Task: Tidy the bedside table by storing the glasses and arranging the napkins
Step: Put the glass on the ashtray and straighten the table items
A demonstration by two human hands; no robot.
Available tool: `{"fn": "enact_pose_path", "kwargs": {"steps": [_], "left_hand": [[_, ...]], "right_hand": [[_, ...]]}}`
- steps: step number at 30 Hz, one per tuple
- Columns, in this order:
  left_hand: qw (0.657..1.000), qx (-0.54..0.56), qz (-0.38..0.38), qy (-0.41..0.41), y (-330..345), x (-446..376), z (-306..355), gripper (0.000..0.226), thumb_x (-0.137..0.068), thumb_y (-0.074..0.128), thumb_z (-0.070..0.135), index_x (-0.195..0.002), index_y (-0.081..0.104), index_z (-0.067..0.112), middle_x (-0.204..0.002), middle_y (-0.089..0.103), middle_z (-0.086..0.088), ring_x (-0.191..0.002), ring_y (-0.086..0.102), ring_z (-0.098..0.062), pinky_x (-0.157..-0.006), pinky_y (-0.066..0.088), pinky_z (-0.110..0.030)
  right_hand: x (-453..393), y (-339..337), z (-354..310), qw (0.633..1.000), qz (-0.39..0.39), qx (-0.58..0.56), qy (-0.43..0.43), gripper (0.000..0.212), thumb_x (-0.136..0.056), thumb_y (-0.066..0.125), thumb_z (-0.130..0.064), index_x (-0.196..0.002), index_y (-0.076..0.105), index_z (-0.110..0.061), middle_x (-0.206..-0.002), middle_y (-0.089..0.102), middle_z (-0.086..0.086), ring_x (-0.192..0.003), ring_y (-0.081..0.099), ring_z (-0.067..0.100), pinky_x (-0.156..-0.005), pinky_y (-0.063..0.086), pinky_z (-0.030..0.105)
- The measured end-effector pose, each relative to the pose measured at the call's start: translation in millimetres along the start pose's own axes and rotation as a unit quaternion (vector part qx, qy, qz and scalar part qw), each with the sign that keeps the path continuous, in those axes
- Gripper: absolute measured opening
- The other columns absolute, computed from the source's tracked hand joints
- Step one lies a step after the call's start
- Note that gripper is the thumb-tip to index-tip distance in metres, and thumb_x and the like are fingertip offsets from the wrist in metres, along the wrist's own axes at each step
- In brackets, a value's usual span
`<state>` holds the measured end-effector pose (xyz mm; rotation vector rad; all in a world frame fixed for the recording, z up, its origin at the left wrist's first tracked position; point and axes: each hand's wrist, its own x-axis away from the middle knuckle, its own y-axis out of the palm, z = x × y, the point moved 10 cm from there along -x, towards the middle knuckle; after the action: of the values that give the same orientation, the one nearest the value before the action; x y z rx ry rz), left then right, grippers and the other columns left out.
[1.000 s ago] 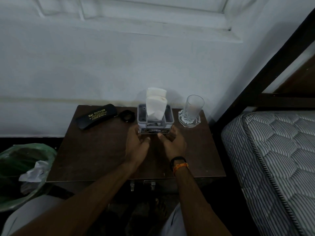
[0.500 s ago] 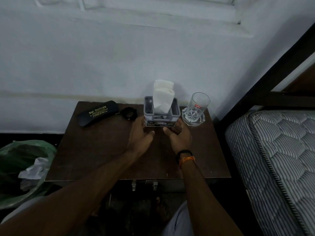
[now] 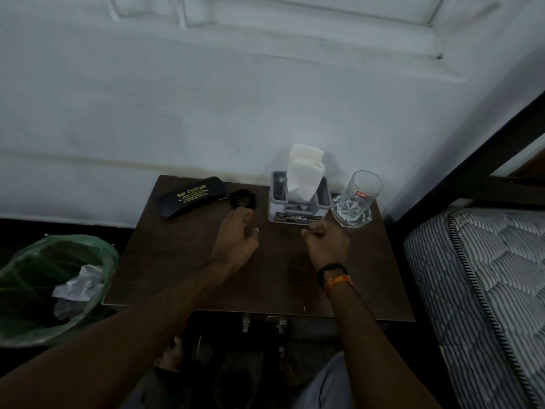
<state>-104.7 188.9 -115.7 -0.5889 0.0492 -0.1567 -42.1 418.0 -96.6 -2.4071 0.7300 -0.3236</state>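
- Head view: my left hand (image 3: 236, 240) hovers over the dark bedside table (image 3: 182, 261), fingers loosely curled, nothing in it; fingertips near a small black round object (image 3: 242, 198), contact not discernible.
- My right hand (image 3: 326, 243) is balled in a fist in front of the napkin holder (image 3: 298, 208), apart from it, holding nothing.
- White napkins (image 3: 305, 175) stand upright in the grey holder's middle slot, at the table's back edge.
- Black glasses case (image 3: 190, 196), gold lettering, lies closed at the back left corner, just beside the round object.
- Clear drinking glass (image 3: 361, 193) stands on a glass coaster (image 3: 351, 214), right of the holder.
- Green-lined bin (image 3: 44, 278) with crumpled paper sits left of the table; striped mattress (image 3: 483, 284) at right.
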Motion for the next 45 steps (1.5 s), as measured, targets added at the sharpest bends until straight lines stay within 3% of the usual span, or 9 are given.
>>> {"fn": "enact_pose_path", "kwargs": {"steps": [4,9,13,17,22,25,36,41,45], "left_hand": [[0.993,-0.101,0.05,0.032,-55,-2,-19,0.027,-0.086,0.062,0.02,-0.112,0.058,0.02,-0.112,0.059,-0.002,-0.107,0.055,-0.023,-0.095,0.048,-0.043],[0.967,-0.226,0.116,0.023,-116,-6,-40,0.04,-0.086,0.064,0.021,-0.125,0.054,0.014,-0.13,0.05,-0.014,-0.123,0.043,-0.035,-0.105,0.031,-0.049],[0.961,-0.259,0.091,0.034,-140,-25,-61,0.057,-0.084,0.065,0.032,-0.135,0.046,0.016,-0.137,0.046,-0.014,-0.126,0.04,-0.035,-0.106,0.027,-0.047],[0.958,-0.281,0.011,0.058,-139,-47,-69,0.071,-0.08,0.06,0.048,-0.144,0.039,0.025,-0.143,0.047,-0.01,-0.131,0.041,-0.033,-0.109,0.024,-0.048],[0.958,-0.27,-0.064,0.069,-129,-67,-75,0.079,-0.073,0.059,0.052,-0.146,0.038,0.029,-0.144,0.049,-0.01,-0.132,0.043,-0.032,-0.108,0.034,-0.051],[0.958,-0.266,-0.071,0.085,-126,-72,-76,0.073,-0.077,0.064,0.043,-0.144,0.042,0.026,-0.141,0.051,-0.011,-0.13,0.045,-0.031,-0.106,0.038,-0.049],[0.95,-0.284,-0.097,0.083,-132,-92,-85,0.07,-0.08,0.068,0.012,-0.143,0.042,0.026,-0.142,0.049,-0.004,-0.133,0.039,-0.028,-0.108,0.025,-0.048],[0.959,-0.244,-0.124,0.071,-130,-97,-94,0.074,-0.069,0.06,0.018,-0.141,0.045,0.024,-0.141,0.051,-0.006,-0.131,0.042,-0.03,-0.105,0.038,-0.053],[0.962,-0.236,-0.116,0.078,-129,-98,-95,0.072,-0.074,0.067,0.004,-0.141,0.046,0.02,-0.142,0.05,-0.01,-0.131,0.041,-0.031,-0.107,0.038,-0.05]], "right_hand": [[18,41,-48,0.985,-0.081,0.091,-0.124,0.004,-0.086,0.069,-0.02,-0.088,0.07,-0.023,-0.089,0.072,-0.003,-0.087,0.065,0.012,-0.085,0.053,0.029],[37,91,-105,0.948,-0.123,0.153,-0.25,0.012,-0.09,0.062,-0.019,-0.101,0.067,-0.02,-0.1,0.066,-0.001,-0.091,0.06,0.014,-0.08,0.049,0.026],[39,124,-129,0.922,-0.124,0.2,-0.307,0.024,-0.092,0.059,-0.018,-0.114,0.064,-0.015,-0.117,0.059,0.005,-0.103,0.057,0.021,-0.089,0.047,0.031],[33,152,-137,0.906,-0.127,0.22,-0.34,0.039,-0.091,0.06,-0.017,-0.129,0.057,-0.01,-0.133,0.051,0.009,-0.122,0.049,0.026,-0.104,0.042,0.036],[17,182,-128,0.894,-0.134,0.291,-0.315,0.052,-0.095,0.056,-0.024,-0.143,0.042,-0.012,-0.154,0.031,0.015,-0.144,0.024,0.031,-0.118,0.025,0.041],[9,193,-120,0.893,-0.137,0.316,-0.289,0.053,-0.096,0.053,-0.027,-0.145,0.039,-0.014,-0.157,0.026,0.017,-0.147,0.017,0.033,-0.119,0.02,0.044],[-2,186,-117,0.896,-0.14,0.309,-0.285,0.057,-0.084,0.06,-0.001,-0.138,0.046,-0.014,-0.15,0.037,0.013,-0.139,0.03,0.033,-0.113,0.033,0.045],[-4,177,-117,0.902,-0.102,0.304,-0.287,0.052,-0.081,0.061,0.002,-0.13,0.054,-0.012,-0.14,0.047,0.013,-0.132,0.038,0.033,-0.109,0.037,0.042],[-7,172,-114,0.915,-0.093,0.291,-0.264,0.048,-0.081,0.062,0.0,-0.128,0.055,-0.009,-0.135,0.05,0.014,-0.128,0.042,0.032,-0.107,0.04,0.041]]}}
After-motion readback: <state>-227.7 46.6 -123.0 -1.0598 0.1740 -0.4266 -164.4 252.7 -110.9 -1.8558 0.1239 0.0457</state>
